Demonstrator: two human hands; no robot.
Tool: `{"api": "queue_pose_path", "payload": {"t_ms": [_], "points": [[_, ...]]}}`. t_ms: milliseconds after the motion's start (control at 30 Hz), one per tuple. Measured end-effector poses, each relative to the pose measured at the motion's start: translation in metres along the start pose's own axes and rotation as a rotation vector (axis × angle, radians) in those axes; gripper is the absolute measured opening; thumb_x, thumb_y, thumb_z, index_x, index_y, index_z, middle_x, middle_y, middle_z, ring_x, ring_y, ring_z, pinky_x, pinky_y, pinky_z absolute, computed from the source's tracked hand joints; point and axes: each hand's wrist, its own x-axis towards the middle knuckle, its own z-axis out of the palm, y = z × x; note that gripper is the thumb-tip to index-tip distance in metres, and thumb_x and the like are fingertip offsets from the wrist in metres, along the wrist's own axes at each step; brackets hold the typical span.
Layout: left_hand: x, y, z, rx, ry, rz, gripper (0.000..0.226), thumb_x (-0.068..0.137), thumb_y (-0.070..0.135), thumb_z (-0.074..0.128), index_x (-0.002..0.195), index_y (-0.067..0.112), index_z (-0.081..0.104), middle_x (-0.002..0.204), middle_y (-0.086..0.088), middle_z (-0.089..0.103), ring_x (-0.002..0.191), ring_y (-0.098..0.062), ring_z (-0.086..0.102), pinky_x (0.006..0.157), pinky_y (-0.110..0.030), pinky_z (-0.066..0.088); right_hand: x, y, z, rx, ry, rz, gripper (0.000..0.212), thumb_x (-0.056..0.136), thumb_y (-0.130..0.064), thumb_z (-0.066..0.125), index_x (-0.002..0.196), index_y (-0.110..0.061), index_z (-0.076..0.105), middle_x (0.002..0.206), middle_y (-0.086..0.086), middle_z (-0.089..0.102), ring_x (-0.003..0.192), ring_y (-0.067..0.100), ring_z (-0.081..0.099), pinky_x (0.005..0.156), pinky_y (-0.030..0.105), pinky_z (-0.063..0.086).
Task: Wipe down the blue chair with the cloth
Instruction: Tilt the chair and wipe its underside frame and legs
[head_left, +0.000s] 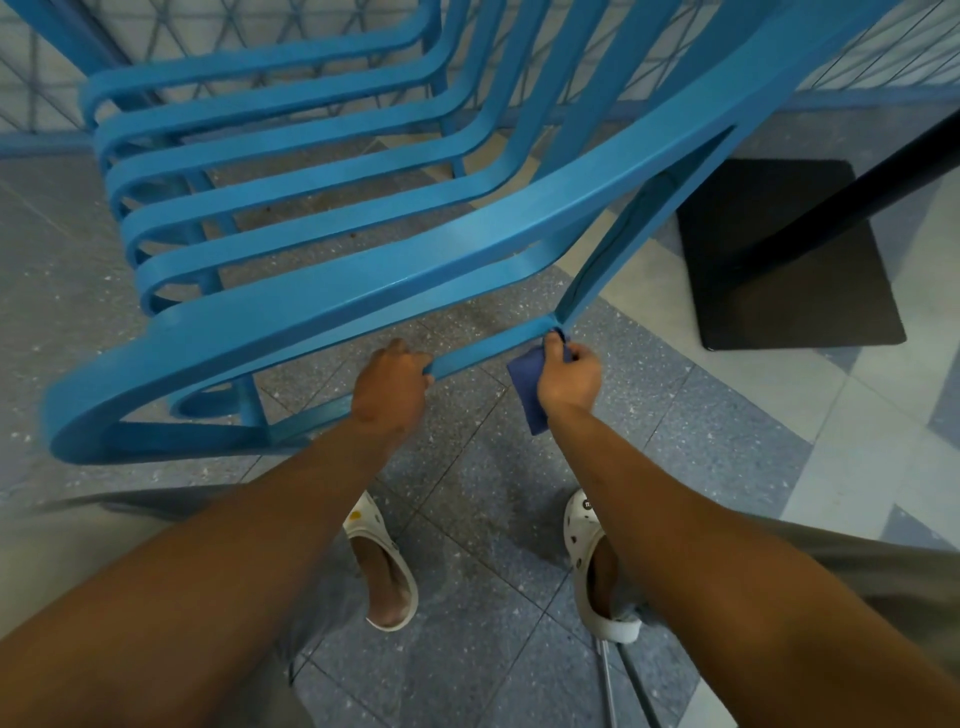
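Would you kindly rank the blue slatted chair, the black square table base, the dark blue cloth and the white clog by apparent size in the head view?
1. Blue slatted chair
2. Black square table base
3. White clog and dark blue cloth: unsure, since the right hand hides part of the cloth.

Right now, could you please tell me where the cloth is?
In the head view, right of centre: the right hand holds the cloth against the blue chair near its leg joint.

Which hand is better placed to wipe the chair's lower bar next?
The right hand: it holds the cloth against the blue chair, while the left hand only grips the bar.
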Motion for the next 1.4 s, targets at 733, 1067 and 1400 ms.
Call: {"api": "queue_pose_path", "payload": {"t_ms": [733,1067,1400], "points": [[0.002,0.000,0.003,-0.036,-0.006,-0.012,0.018,0.099,0.019,0.061,0.111,0.014,0.073,0.106,-0.011,0.059,0.096,-0.028,0.058,0.079,-0.037,0.050,-0.021,-0.013,0.025,-0.132,-0.034,-0.253,0.021,0.096,-0.027,0.069,0.105,-0.008,0.072,0.101,0.002,0.063,0.090,0.013,0.061,0.092,0.032,0.053],[0.001,0.001,0.002,-0.032,-0.006,-0.019,0.020,0.099,0.021,0.061,0.114,0.015,0.073,0.108,-0.011,0.059,0.099,-0.028,0.059,0.078,-0.035,0.048,-0.016,-0.003,0.016,-0.333,-0.102,-0.426,0.027,0.100,-0.029,0.063,0.118,-0.011,0.072,0.123,0.009,0.057,0.100,0.018,0.061,0.099,0.033,0.051],[-0.002,0.007,-0.004,-0.007,-0.033,-0.047,0.022,0.099,0.020,0.062,0.117,0.013,0.071,0.111,-0.012,0.059,0.101,-0.029,0.060,0.083,-0.037,0.050,-0.038,-0.007,0.028,-0.479,-0.239,-0.461,0.024,0.100,-0.032,0.061,0.114,-0.017,0.073,0.112,0.009,0.067,0.095,0.025,0.066,0.083,0.036,0.053]]}}
